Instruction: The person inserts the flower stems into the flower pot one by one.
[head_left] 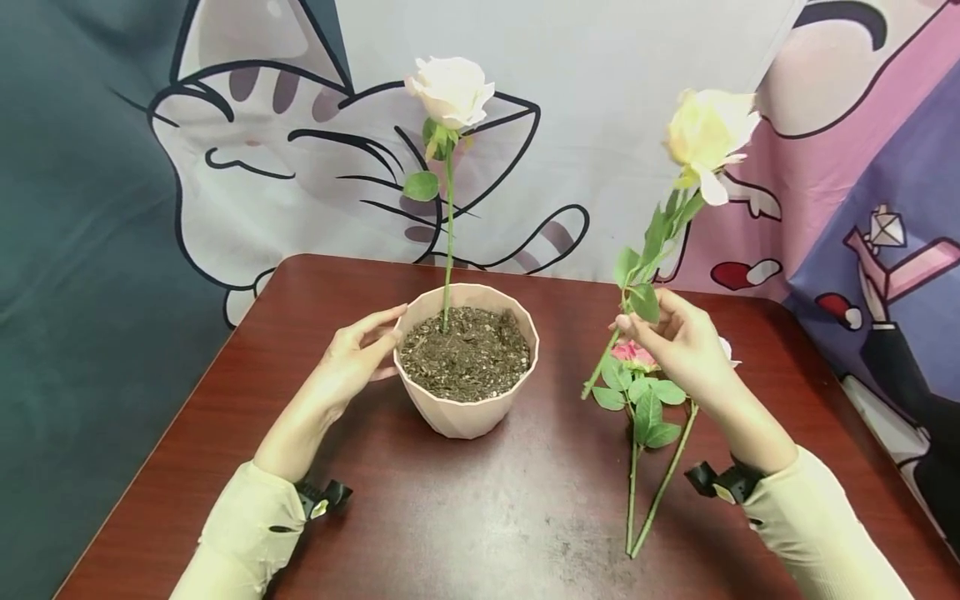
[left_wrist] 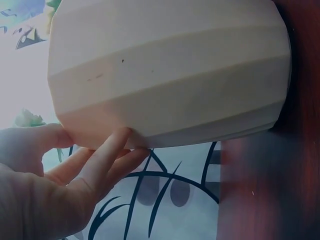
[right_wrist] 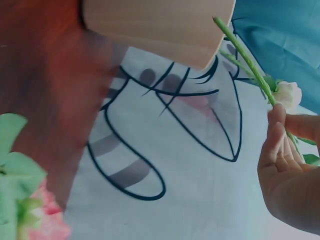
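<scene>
A pale pink faceted flowerpot [head_left: 465,419] holds dark soil [head_left: 465,358]. Upright in the soil, toward the back, stands a white rose [head_left: 450,93]. My left hand [head_left: 351,360] touches the pot's left side near the rim; the left wrist view shows its fingertips [left_wrist: 122,134] resting against the outer wall. To the right of the pot, my right hand [head_left: 686,337] pinches the stem of a pale yellow rose [head_left: 708,137] between thumb and fingers. That rose is held above the table, bloom up and tilted right, its cut stem end [right_wrist: 218,22] pointing down toward the pot side.
Under my right hand, a pink rose [head_left: 634,357] lies on the brown table [head_left: 360,533]. Beside it is another stem [head_left: 670,477] with a whitish bloom [head_left: 727,352], mostly hidden by the hand. Behind the table hangs a cartoon-cat backdrop [head_left: 247,200].
</scene>
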